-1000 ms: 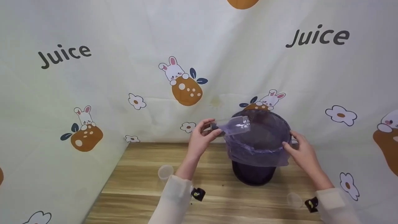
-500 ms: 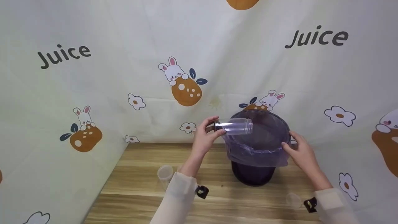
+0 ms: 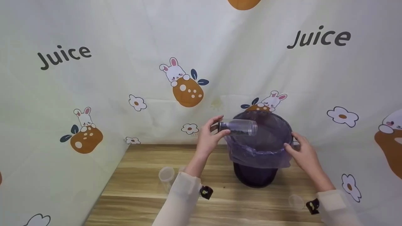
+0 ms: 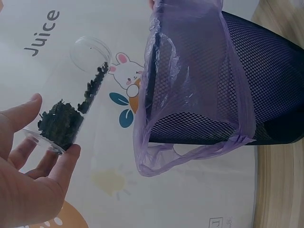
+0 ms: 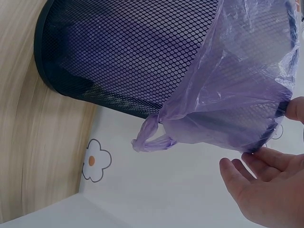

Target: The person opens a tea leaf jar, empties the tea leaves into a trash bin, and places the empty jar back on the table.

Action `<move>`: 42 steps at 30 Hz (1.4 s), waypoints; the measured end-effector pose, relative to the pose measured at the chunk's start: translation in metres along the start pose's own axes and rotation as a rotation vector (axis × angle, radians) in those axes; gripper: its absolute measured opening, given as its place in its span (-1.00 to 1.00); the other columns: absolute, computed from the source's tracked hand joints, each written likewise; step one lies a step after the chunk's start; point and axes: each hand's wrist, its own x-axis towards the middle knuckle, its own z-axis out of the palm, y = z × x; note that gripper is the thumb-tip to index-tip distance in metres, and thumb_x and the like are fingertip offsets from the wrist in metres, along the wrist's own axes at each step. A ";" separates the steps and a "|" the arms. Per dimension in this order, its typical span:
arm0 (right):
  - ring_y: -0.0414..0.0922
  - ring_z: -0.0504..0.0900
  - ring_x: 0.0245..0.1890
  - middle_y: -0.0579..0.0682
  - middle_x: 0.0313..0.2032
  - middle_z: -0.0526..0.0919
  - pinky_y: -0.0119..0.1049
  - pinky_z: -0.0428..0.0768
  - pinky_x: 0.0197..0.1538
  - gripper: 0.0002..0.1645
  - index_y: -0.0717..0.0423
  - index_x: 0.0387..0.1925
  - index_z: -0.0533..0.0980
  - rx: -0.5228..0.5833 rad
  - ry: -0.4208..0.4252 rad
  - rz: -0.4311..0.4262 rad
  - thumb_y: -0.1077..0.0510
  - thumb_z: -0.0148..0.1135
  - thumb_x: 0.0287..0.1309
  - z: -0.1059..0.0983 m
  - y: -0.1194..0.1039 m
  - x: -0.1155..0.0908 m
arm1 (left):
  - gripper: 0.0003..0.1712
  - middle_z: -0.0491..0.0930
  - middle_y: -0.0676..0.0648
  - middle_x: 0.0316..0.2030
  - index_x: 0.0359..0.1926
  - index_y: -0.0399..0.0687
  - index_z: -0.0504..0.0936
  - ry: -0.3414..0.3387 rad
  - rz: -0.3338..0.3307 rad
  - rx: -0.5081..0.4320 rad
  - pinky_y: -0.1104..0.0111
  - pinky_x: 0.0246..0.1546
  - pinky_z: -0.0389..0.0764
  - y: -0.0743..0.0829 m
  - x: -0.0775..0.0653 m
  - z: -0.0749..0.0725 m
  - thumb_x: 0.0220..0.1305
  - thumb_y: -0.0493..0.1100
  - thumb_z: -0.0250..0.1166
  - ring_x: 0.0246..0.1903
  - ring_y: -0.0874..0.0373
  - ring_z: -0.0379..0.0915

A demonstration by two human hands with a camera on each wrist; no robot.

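My left hand grips a clear plastic jar near its base, with the thumb on one side and fingers on the other. The jar lies almost level, its mouth over the left side of the bin's opening. Dark dried leaves are heaped at its base end, and a thin line of them runs toward the mouth in the left wrist view. A black mesh trash bin stands upright, lined with a purple plastic bag folded over its rim. My right hand pinches the bag-covered rim at the right.
Another clear jar stands on the wooden table, partly hidden by my left sleeve. A clear round lid lies near my right wrist. A printed cloth backdrop rises behind the bin and along both sides.
My left hand has moved slightly right with the jar, which has turned from slanting to nearly level, its mouth further over the bin. The right hand stays on the rim.
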 end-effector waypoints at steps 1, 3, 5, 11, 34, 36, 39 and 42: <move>0.38 0.25 0.38 0.46 0.37 0.26 0.27 0.22 0.41 -0.25 0.36 0.39 0.24 0.001 0.001 -0.001 0.01 0.18 0.34 0.000 0.000 0.000 | -0.39 0.55 -0.28 0.22 0.24 -0.23 0.53 0.000 0.002 0.006 0.19 0.13 0.64 0.000 0.001 0.001 0.14 -0.31 0.45 0.21 -0.17 0.53; 0.38 0.25 0.37 0.46 0.37 0.27 0.28 0.23 0.41 -0.25 0.37 0.38 0.24 0.001 0.004 -0.004 0.01 0.17 0.34 0.000 -0.001 -0.001 | -0.38 0.55 -0.29 0.23 0.25 -0.23 0.53 -0.001 0.005 0.015 0.18 0.13 0.64 0.000 0.002 0.002 0.14 -0.30 0.45 0.21 -0.17 0.53; 0.39 0.25 0.37 0.46 0.37 0.27 0.28 0.22 0.40 -0.25 0.37 0.38 0.24 0.001 0.005 -0.005 0.01 0.17 0.34 0.000 -0.001 -0.001 | -0.38 0.54 -0.27 0.24 0.25 -0.21 0.54 0.001 -0.002 0.024 0.19 0.15 0.63 0.002 0.003 0.004 0.14 -0.29 0.45 0.21 -0.16 0.53; 0.37 0.27 0.37 0.45 0.37 0.27 0.27 0.24 0.40 -0.25 0.37 0.39 0.24 -0.005 0.019 -0.014 0.01 0.17 0.34 0.000 0.000 -0.002 | -0.37 0.55 -0.24 0.25 0.26 -0.15 0.55 0.003 -0.019 0.033 0.21 0.20 0.59 0.006 0.007 0.009 0.14 -0.30 0.45 0.24 -0.13 0.51; 0.39 0.27 0.36 0.47 0.38 0.24 0.27 0.25 0.41 -0.24 0.37 0.40 0.22 0.006 0.000 0.012 0.02 0.17 0.34 -0.001 -0.003 -0.001 | -0.35 0.51 -0.07 0.31 0.30 0.02 0.54 -0.032 -0.041 0.115 0.23 0.16 0.62 0.027 0.025 0.012 0.16 -0.27 0.45 0.29 -0.04 0.46; 0.39 0.33 0.33 0.47 0.38 0.25 0.27 0.28 0.39 -0.24 0.36 0.40 0.23 0.011 0.004 0.008 0.02 0.17 0.34 -0.001 -0.002 -0.001 | -0.35 0.50 -0.08 0.32 0.30 0.01 0.53 -0.038 -0.031 0.124 0.23 0.17 0.61 0.027 0.025 0.012 0.16 -0.27 0.45 0.29 -0.05 0.47; 0.38 0.47 0.23 0.47 0.36 0.28 0.24 0.35 0.35 -0.24 0.36 0.40 0.23 0.021 0.010 0.000 0.02 0.18 0.34 0.000 -0.002 -0.001 | -0.35 0.50 -0.09 0.31 0.29 0.01 0.54 -0.035 -0.014 0.147 0.23 0.18 0.61 0.026 0.026 0.012 0.16 -0.26 0.45 0.27 -0.07 0.48; 0.37 0.56 0.13 0.46 0.34 0.31 0.22 0.39 0.32 -0.25 0.37 0.39 0.24 0.028 0.018 -0.005 0.02 0.18 0.35 0.000 -0.002 -0.002 | -0.36 0.50 -0.11 0.31 0.28 0.00 0.55 -0.032 0.005 0.168 0.21 0.18 0.61 0.026 0.027 0.012 0.15 -0.27 0.46 0.26 -0.10 0.49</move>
